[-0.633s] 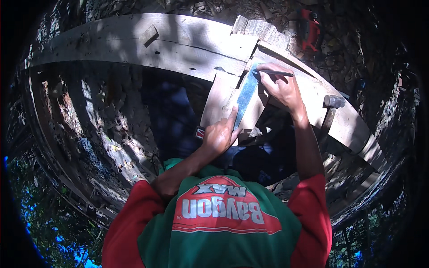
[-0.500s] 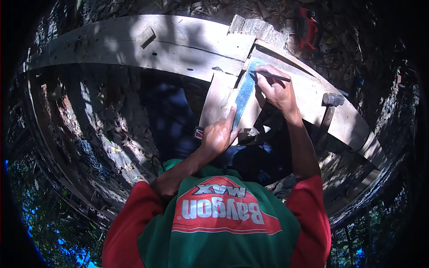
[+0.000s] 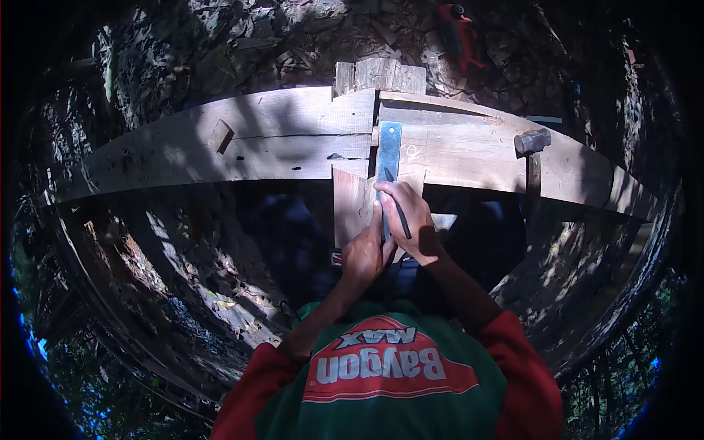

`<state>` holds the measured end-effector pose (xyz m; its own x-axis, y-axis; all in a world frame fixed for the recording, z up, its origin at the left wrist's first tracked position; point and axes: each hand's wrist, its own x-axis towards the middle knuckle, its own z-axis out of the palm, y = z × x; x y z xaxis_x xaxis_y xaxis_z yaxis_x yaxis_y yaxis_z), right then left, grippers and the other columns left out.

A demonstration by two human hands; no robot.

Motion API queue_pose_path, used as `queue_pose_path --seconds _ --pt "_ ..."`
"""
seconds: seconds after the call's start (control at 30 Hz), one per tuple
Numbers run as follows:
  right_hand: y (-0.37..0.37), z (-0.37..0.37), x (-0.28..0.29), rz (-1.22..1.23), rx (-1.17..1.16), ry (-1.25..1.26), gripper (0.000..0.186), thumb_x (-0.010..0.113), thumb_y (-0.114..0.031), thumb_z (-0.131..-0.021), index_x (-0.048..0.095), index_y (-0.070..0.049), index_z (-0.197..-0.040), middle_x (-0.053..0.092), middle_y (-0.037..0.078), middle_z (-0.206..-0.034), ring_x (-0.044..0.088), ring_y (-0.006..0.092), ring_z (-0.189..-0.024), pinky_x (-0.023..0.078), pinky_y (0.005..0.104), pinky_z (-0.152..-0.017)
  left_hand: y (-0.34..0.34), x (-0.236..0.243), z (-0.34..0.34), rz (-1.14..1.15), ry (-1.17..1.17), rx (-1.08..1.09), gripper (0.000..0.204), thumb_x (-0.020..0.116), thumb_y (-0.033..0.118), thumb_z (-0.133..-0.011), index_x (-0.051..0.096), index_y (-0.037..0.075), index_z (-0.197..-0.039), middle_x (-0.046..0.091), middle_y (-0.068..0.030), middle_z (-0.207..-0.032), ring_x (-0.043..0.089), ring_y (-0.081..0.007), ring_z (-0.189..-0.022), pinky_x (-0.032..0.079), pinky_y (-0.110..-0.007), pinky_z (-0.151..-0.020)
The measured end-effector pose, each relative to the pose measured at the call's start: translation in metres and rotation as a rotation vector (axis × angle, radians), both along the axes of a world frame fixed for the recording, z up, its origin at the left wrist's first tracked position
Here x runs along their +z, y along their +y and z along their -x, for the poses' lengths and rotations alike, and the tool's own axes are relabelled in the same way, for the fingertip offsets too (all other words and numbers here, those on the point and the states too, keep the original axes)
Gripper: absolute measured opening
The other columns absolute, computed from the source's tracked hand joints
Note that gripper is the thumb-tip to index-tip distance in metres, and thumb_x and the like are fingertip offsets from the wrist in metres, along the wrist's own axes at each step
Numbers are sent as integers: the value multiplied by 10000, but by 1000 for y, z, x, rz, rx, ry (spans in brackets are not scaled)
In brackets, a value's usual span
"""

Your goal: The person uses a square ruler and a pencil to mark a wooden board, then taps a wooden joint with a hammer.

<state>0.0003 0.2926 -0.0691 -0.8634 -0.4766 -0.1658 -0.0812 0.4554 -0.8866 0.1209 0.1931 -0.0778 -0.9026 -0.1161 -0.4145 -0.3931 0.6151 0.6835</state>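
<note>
A blue-grey metal straightedge (image 3: 391, 147) lies upright in the view along a short crosspiece (image 3: 347, 198), where two pale planks (image 3: 279, 106) (image 3: 469, 154) meet. My left hand (image 3: 364, 257) grips its near end, index finger along it and thumb at its edge. My right hand (image 3: 411, 224) is closed on a dark pencil (image 3: 405, 229), its fingertips on the straightedge near my left index finger, partly hiding that finger. A light looped mark (image 3: 412, 152) shows on the wood to the straightedge's right.
A hammer (image 3: 532, 141) lies on the right plank, a small wooden block (image 3: 218, 136) on the left one. A rough wood piece (image 3: 380, 73) is behind the joint. A red tool (image 3: 460, 40) sits among dry leaves at the back. Dark fabric (image 3: 286, 227) shows below the planks.
The view has turned, so planks and straightedge now appear squarer and lower. My right hand has moved toward me along the straightedge, down beside my left index finger.
</note>
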Motion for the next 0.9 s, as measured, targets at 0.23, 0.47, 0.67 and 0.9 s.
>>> queue_pose_path --seconds 0.23,0.47,0.67,0.9 --pt "-19 -11 3 35 -118 -28 230 562 -126 -967 617 -4 -1153 625 193 -1068 637 365 -930 511 397 -836 -3 -8 -9 -21 90 -65 711 687 246 -870 399 -29 -1460 648 -219 -919 669 -397 -805 531 -488 -652" --pt "-36 -14 -4 -28 -122 -4 189 556 -139 -948 602 -34 -1098 608 170 -1061 611 373 -997 495 432 -863 -6 -8 -12 4 15 -49 339 708 205 -759 649 3 -1024 664 -235 -809 668 -440 -766 530 -540 -692" --pt "-45 -12 -7 -66 -136 -14 187 561 -155 -935 589 -55 -1090 595 158 -1065 597 376 -1028 486 454 -878 -4 -4 -11 -1 -46 -28 279 709 212 -754 656 16 -945 660 -230 -809 659 -444 -756 526 -544 -681" --pt "-47 -8 -4 -60 -143 -40 192 562 -155 -927 584 -54 -1089 591 160 -1056 595 378 -1027 487 455 -878 -3 -9 -14 -24 -71 -25 296 700 228 -779 661 40 -1005 679 -221 -874 666 -437 -808 530 -547 -704"
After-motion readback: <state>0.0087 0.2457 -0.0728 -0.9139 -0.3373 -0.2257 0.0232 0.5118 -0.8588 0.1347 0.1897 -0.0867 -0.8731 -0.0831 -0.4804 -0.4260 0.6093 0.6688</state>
